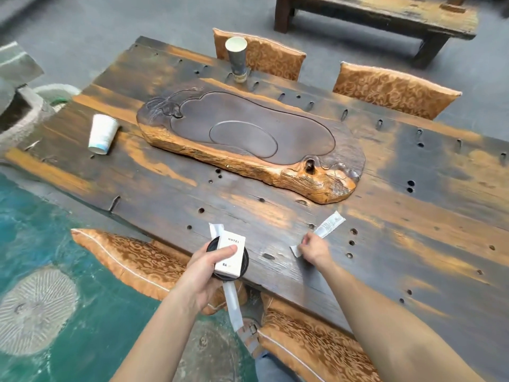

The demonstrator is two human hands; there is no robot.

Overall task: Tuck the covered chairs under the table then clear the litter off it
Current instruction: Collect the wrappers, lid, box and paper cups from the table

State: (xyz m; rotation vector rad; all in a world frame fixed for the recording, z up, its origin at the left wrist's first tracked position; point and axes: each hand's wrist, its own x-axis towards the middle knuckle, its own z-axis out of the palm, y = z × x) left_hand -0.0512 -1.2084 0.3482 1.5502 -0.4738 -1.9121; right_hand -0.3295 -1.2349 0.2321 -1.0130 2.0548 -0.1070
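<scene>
My left hand (209,267) is shut on a stack of litter: a white "HOTEL" box (230,255), a black round lid (213,245) under it and a long white sachet (232,304) hanging down. My right hand (314,248) pinches a white sachet (296,250) on the dark wooden table (385,244); a small white tube (330,224) lies just beyond its fingers. A white paper cup (101,134) lies tipped at the left, and a tall grey cup (237,59) stands at the far edge. Orange covered chairs (132,257) (316,348) sit tucked at the near side.
A carved wooden tea tray (316,177) fills the table's middle. Two more orange covered chairs (275,57) (394,91) stand at the far side. A dark wooden bench (385,12) stands behind. A stone basin (24,111) is at the left, above a green painted floor (55,221).
</scene>
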